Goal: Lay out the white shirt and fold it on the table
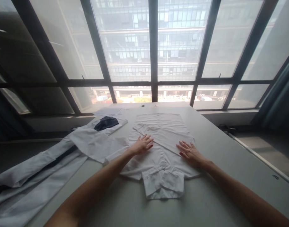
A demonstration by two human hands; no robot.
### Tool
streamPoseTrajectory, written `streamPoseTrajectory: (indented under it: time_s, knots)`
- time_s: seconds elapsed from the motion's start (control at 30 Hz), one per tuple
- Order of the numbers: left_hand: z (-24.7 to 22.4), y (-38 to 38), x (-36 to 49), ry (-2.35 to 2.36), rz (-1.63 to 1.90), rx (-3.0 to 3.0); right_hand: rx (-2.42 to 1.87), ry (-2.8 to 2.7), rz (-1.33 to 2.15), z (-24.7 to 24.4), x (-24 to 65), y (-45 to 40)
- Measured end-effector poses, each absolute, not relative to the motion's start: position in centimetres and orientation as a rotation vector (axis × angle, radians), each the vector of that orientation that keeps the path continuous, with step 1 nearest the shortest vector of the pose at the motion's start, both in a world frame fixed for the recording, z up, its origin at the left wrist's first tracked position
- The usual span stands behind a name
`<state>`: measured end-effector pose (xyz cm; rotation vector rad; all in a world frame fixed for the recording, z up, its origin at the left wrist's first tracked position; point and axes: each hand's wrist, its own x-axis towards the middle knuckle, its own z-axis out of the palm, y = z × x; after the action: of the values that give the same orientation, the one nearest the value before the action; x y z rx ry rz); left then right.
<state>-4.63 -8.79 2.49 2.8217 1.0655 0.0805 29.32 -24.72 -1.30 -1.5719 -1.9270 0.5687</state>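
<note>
A white shirt [168,132] lies spread on the white table, its collar [163,186] toward me and its hem at the far end. One sleeve is folded diagonally across the body. My left hand [142,145] rests flat on the left side of the shirt, fingers spread. On the right side, near the shirt's edge, my right hand [189,153] lies flat with its fingers apart. Neither hand grips the cloth. At the left, another sleeve or piece of white cloth [92,142] reaches out from beside my left forearm; where it joins is partly hidden.
White garments with dark parts [45,167] are heaped along the table's left side and hang past its edge. A dark cloth piece [106,123] tops the far end of the heap. Large windows [153,41] stand beyond the table [229,164]. Curtains hang at both sides.
</note>
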Motion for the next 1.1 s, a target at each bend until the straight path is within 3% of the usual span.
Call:
streamPoseTrajectory:
  time_s: [0.27, 0.57, 0.87, 1.1]
  knots:
    - [2.1, -14.0, -7.4, 0.976, 0.268, 2.808, -1.549, -1.912, 0.482, -1.5, 28.9, -24.6]
    - [0.9, -16.3, -7.7, 0.941, 0.411, 2.791, -1.385, -1.900, 0.390, 2.0, 26.1, -21.6]
    - [1.0, -16.5, -7.5, 0.980, 0.355, 2.823, -1.895, -2.107, 0.162, -2.4, 26.2, -19.5]
    - [1.0, -16.5, -7.4, 0.971, 0.388, 2.817, -1.972, -2.149, 0.139, -1.7, 25.9, -20.2]
